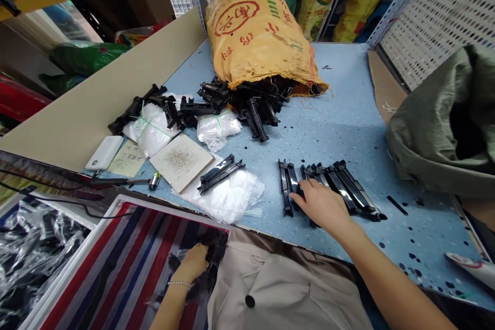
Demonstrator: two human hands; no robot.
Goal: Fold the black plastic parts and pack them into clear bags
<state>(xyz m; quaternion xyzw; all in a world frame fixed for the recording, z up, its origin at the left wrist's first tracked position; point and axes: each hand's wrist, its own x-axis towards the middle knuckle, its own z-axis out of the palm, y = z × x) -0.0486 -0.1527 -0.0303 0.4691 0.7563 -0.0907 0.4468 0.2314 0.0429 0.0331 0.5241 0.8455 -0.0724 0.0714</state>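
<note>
My right hand lies on a row of long black plastic clips laid side by side on the blue table, fingers curled over the left ones. My left hand is down below the table edge, closed on a dark bag of black parts over a striped woven sack. One more black clip rests on clear plastic bags in the middle.
A yellow woven sack spills a pile of black clips at the back. White bundles, a white power bank, a tile and a pen lie left. A grey-green sack sits right.
</note>
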